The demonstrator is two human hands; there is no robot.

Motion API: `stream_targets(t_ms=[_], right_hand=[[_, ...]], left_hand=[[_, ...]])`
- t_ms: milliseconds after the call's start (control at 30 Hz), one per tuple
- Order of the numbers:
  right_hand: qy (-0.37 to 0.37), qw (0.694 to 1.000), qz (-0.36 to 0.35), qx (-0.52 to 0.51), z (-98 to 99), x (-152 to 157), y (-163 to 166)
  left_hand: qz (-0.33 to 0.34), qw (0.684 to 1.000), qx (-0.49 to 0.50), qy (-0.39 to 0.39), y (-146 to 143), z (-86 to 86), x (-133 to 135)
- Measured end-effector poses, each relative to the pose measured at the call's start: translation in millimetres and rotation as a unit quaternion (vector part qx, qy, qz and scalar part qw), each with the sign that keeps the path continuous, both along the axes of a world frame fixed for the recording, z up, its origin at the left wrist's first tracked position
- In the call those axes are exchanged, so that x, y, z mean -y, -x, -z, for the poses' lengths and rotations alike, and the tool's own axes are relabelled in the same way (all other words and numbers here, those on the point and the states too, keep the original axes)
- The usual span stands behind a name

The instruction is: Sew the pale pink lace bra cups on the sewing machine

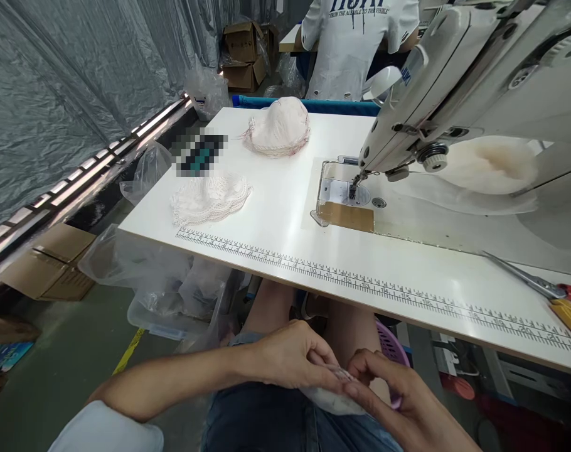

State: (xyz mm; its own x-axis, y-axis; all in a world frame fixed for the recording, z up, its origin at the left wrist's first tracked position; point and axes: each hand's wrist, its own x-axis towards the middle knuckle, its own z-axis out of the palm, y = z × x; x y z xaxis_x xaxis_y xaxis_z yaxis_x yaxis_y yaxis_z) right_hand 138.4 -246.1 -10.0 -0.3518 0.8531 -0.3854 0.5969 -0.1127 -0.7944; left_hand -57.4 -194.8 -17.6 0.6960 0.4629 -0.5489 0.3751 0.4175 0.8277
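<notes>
Over my lap, my left hand pinches the edge of a white bra cup between thumb and fingers. My right hand grips the same edge from the other side, its thumb and fingertips close to the left ones. Part of the bra cup lies hidden under both hands. On the table, a pale padded bra cup with a fringed edge sits at the back. Nearer the front left is a white lace-edged piece.
A sewing machine stands on the white table, which has a printed ruler along its front. Scissors lie at the right. A purple basket is below. Another person sits beyond.
</notes>
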Motion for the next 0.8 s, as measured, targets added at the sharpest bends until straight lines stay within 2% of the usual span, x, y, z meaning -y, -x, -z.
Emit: stream_targets(t_ms=[100,233,567,700,800], right_hand=[[0.003,1.0,-0.017,0.003,1.6,3,-2],[0.007,1.0,0.005,-0.008,4.5,4,-2],[0.061,0.996,-0.006,-0.067,1.9,-1,-6],[0.068,0.994,0.017,-0.088,-1.5,0,1],[0.036,0.998,0.02,-0.055,-3.3,3,-12]], left_hand=[[0.004,1.0,0.002,0.013,1,2.9,0],[0.006,1.0,0.001,0.03,1,5.7,1],[-0.026,0.997,0.041,0.052,-3,5.4,0],[-0.048,0.994,0.047,0.089,-7,6.3,1],[-0.06,0.987,0.045,0.142,-9,5.6,1]])
